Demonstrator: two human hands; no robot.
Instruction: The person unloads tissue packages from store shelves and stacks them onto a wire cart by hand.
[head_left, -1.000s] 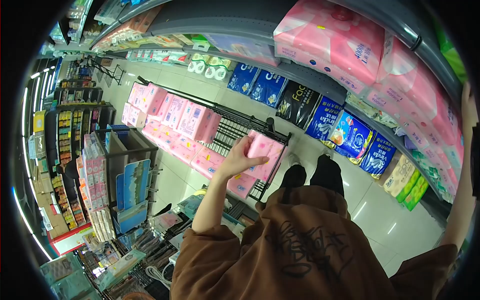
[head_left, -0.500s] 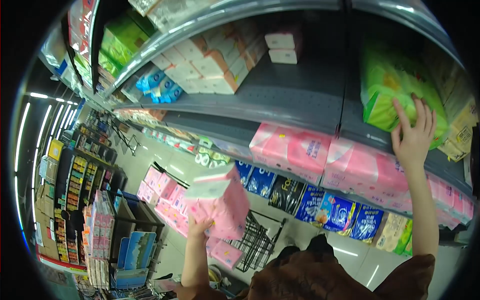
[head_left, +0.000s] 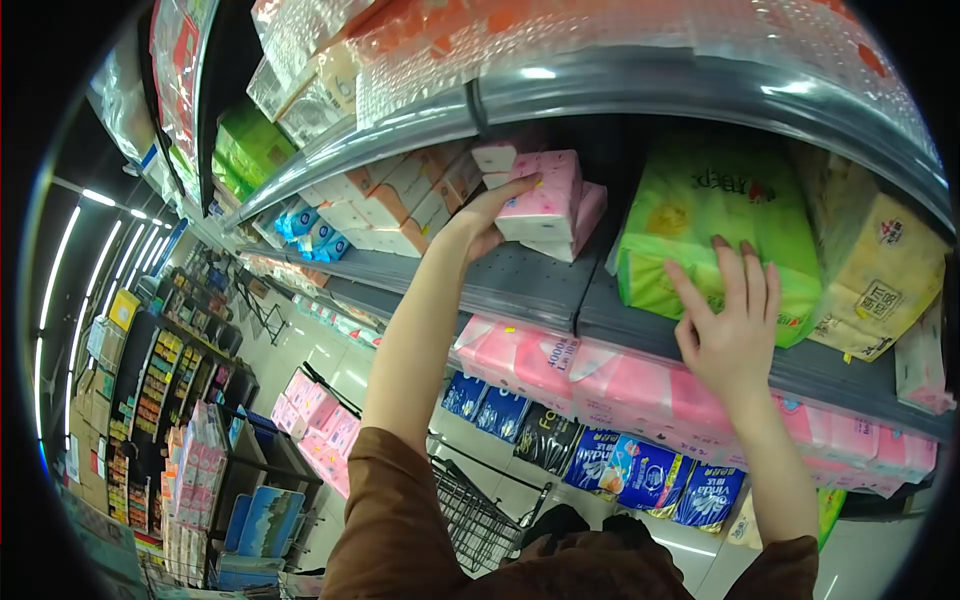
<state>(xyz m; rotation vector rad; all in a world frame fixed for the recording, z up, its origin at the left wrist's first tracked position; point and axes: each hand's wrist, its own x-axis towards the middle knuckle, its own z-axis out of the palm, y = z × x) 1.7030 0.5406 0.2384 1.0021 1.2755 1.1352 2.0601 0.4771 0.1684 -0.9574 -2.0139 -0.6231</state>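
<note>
My left hand [head_left: 478,222] grips a pink pack of tissues [head_left: 545,190] by its near left side, at the middle of the dark grey shelf [head_left: 525,285]. The pack seems to be two stacked parts, the lower one showing at the right. Behind it, partly hidden, stands another pale tissue pack [head_left: 493,157]. My right hand [head_left: 730,325] lies with fingers spread on the front of a large green tissue pack [head_left: 720,220], which rests on the same shelf to the right.
White and orange tissue packs [head_left: 385,205] and blue packs [head_left: 312,235] fill the shelf's left. A yellow pack [head_left: 875,270] stands right of the green one. Large pink packs [head_left: 640,395] line the shelf below. A wire shopping cart [head_left: 480,510] stands on the floor near me.
My left hand has lifted the pink pack from above the cart up onto the shelf. My right hand stays on the green pack, which appears farther left as the view turned.
</note>
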